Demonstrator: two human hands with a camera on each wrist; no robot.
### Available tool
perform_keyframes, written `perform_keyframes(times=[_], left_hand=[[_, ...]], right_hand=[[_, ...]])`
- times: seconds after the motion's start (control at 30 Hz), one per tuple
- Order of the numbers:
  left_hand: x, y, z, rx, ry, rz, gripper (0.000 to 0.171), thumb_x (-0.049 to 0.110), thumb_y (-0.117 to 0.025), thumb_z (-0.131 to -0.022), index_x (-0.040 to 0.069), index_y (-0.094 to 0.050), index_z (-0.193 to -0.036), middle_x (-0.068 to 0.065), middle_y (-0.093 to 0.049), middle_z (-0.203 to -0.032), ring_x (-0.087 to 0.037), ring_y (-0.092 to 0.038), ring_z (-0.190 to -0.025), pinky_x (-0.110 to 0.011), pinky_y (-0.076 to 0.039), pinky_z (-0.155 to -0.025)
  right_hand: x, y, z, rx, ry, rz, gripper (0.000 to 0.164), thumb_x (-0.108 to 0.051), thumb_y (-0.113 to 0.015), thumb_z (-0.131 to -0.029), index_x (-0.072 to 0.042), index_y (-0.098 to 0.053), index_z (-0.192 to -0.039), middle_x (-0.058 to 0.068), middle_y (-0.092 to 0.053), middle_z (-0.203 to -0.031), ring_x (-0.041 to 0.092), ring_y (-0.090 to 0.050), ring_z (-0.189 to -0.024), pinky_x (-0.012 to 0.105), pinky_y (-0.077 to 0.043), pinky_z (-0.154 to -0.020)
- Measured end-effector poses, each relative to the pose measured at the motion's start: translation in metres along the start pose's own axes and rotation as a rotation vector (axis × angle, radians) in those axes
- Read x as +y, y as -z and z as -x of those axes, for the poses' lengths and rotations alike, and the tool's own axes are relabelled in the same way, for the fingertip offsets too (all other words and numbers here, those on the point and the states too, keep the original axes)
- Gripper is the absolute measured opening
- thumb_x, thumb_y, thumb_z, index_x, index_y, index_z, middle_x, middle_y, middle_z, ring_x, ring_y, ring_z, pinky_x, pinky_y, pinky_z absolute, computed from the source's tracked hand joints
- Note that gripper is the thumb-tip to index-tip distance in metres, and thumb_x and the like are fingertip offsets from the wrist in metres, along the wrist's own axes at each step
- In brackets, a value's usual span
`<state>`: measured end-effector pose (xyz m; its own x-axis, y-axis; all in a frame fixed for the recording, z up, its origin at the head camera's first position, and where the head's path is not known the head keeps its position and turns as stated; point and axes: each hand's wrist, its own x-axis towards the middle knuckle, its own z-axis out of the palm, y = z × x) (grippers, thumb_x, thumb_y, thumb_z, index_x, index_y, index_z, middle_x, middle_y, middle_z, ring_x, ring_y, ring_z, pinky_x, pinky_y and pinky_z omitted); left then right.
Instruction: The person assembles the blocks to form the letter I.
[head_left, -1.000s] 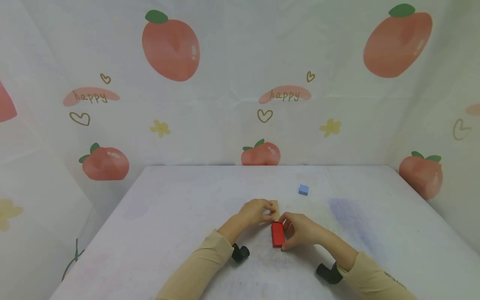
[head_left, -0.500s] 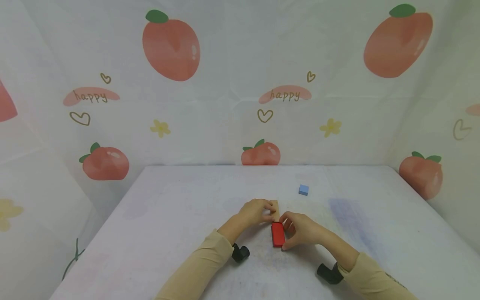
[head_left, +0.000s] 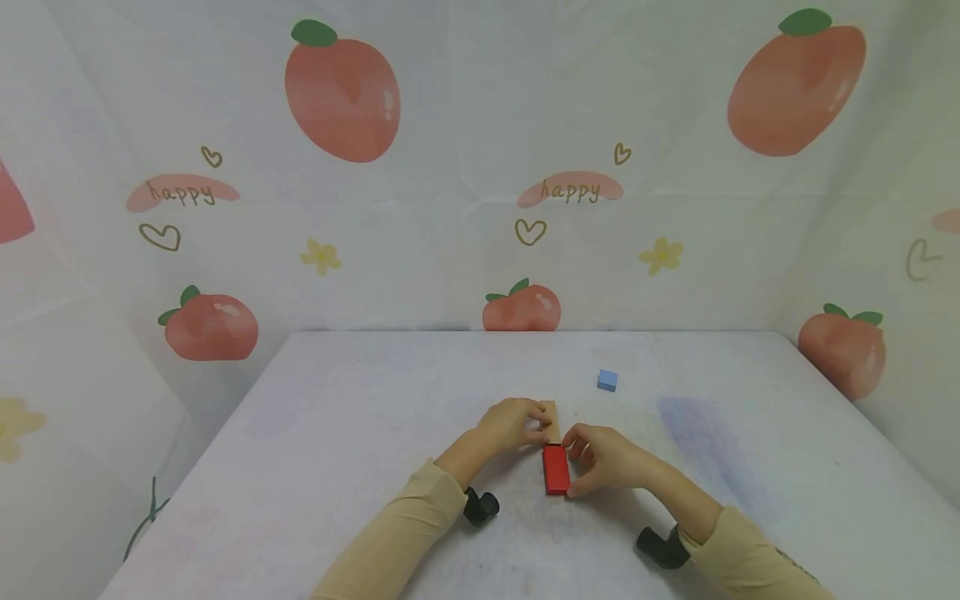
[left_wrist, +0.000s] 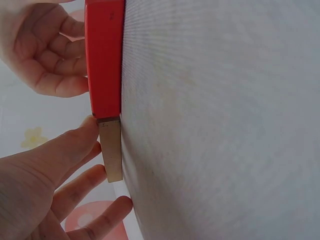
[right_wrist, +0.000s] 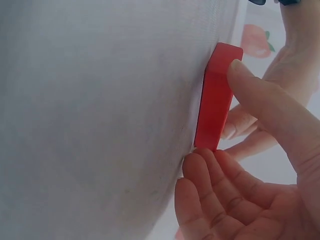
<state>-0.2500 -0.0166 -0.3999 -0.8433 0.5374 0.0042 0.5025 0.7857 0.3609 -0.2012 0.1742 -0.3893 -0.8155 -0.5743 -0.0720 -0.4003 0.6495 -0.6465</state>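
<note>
A red rectangular block lies on the table, end to end with a narrow plain wooden block on its far side. At the left of the wooden block, my left hand holds it with curved fingers and thumb. In the left wrist view the left thumb tip is by the seam between the red block and the wooden block. My right hand lies along the red block's right side, thumb by the near corner and fingertips by the far corner. Those fingers are loosely curved and spread from the thumb.
A small blue block sits farther back on the white table, right of the hands. Behind hangs a fruit-print curtain. Black wrist cameras, one by the left wrist, one by the right wrist, hang close over the table.
My right hand has shifted slightly right, its thumb and fingertips easing off the ends of the red block. The left hand and all blocks look unmoved.
</note>
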Motion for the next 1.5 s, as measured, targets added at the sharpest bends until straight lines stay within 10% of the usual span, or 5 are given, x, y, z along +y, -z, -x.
perform_keyframes(times=[1.5], left_hand=[[0.001, -0.0002, 0.0006, -0.009, 0.017, 0.017, 0.029, 0.034, -0.064, -0.086, 0.018, -0.071, -0.11, 0.002, -0.063, -0.125, -0.019, -0.057, -0.118, -0.032, -0.047, -0.097]], right_hand=[[0.0003, 0.001, -0.004, 0.0, -0.022, 0.002, 0.049, -0.018, -0.082, -0.068, 0.0, -0.054, -0.105, 0.005, -0.063, -0.092, 0.012, -0.057, -0.079, 0.019, -0.048, -0.068]])
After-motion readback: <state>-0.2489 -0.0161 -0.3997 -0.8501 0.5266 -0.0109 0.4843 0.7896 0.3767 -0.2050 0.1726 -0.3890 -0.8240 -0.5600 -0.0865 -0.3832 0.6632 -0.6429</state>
